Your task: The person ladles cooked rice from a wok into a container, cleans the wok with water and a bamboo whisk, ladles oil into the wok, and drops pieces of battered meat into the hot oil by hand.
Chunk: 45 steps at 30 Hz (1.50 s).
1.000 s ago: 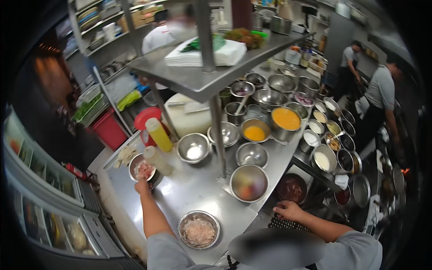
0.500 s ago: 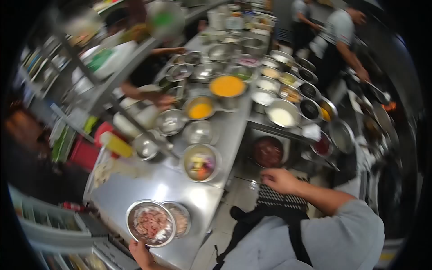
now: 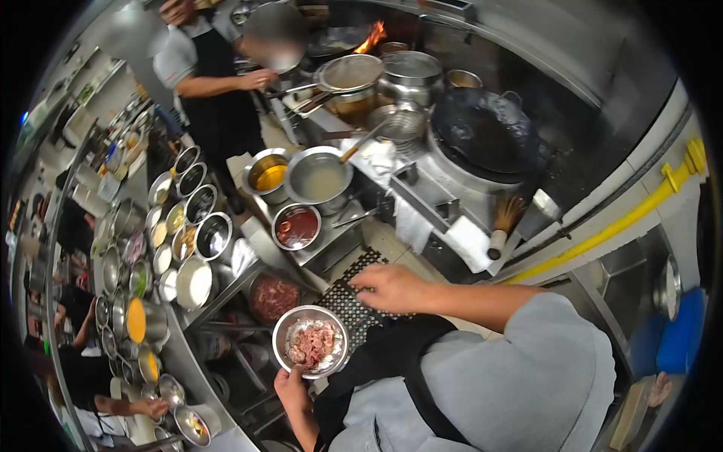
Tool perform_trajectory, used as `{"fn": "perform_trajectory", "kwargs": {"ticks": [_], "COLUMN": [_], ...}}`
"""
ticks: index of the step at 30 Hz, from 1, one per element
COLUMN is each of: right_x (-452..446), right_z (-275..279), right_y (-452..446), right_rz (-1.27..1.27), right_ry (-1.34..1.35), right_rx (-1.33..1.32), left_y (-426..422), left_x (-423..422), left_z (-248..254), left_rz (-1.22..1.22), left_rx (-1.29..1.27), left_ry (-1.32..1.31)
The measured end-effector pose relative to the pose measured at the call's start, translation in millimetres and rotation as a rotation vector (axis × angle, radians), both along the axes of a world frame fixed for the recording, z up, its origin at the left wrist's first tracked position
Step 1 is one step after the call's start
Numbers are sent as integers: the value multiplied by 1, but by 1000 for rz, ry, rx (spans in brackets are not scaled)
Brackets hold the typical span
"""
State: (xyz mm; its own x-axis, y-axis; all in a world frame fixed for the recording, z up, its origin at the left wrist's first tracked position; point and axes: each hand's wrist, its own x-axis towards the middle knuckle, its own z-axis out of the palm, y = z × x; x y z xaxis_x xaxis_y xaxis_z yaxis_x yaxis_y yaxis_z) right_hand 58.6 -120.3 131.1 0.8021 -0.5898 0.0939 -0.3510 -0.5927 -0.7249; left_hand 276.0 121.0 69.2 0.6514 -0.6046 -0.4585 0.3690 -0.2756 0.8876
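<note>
A metal bowl of pinkish raw meat pieces point(image 3: 311, 342) is held by its near rim in my left hand point(image 3: 292, 383), close to my apron. My right hand point(image 3: 388, 288) is stretched out above the black perforated mat point(image 3: 354, 318), up and to the right of the bowl. Its fingers are loosely curled apart and nothing shows in them. Just beyond the held bowl, a larger bowl of dark red meat point(image 3: 274, 297) stands on a lower level. Further on is a bowl of red sauce point(image 3: 297, 227).
A large black wok point(image 3: 486, 132) sits on the stove at the right, with a brush point(image 3: 504, 218) beside it. Pots and strainers stand at the back near a flame. A co-worker point(image 3: 215, 83) stands at the upper left. Many bowls cover the left counter point(image 3: 197, 377).
The view has swung right from the counter to the stove. The meat bowl was lifted from the counter in my left hand and has come round in front of my body.
</note>
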Motion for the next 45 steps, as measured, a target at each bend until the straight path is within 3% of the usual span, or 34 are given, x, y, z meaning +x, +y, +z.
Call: {"fn": "perform_trajectory", "kwargs": {"ticks": [2,6,10,12,14,17,19,20,22,24,26,28,29,30,32,36,38,41,44,45], "right_x": [-63,-131,-141,-139,-136,-115,-92,-92,-47,-5,32,101,73,123,164,242,264,295,314,318], "right_z": [-5,-9,-11,-19,-24,-35,-24,-44,-33,-20,-33,-23,-27,-17,-10,5,-8,-25,-35,-42], "right_y": [-29,-55,-47,-36,-36,-37,-38,-42,-50,-37,-29,-20,-53,-36,7,84,106,133,155,164], "right_rz": [-234,-345,-306,-331,-320,-130,21,32,111,117,192,383,408,590,660,802,927,1065,1182,1231], "right_ry": [150,506,584,408,425,694,707,657,605,663,679,683,636,597,647,726,668,656,678,649], "right_rx": [-2,-11,43,83,96,141,71,49,-68,-105,-165,-221,-159,-199,-117,-192,-332,-296,-282,-299], "left_y": [-24,-71,-110,-122,-115,-72,-8,21,88,126,167,196,151,173,209,262,271,283,295,320], "left_x": [-12,-30,-29,-25,-8,19,9,6,32,47,82,104,95,94,93,76,80,86,73,64], "left_z": [0,11,10,22,13,-3,-3,-10,-49,-32,-59,-54,-39,-57,-54,-77,-66,-66,-67,-65], "left_rz": [-20,-117,-225,-222,-195,30,370,544,796,1122,1284,1459,1370,1418,1457,1571,1599,1599,1641,1776], "left_rx": [98,166,82,85,100,69,-48,-114,-198,-24,-272,-175,-143,-142,-112,-223,-219,-268,-204,-278], "left_ry": [44,6,30,56,39,79,138,131,141,79,47,-15,-60,-13,61,223,159,111,207,245]}}
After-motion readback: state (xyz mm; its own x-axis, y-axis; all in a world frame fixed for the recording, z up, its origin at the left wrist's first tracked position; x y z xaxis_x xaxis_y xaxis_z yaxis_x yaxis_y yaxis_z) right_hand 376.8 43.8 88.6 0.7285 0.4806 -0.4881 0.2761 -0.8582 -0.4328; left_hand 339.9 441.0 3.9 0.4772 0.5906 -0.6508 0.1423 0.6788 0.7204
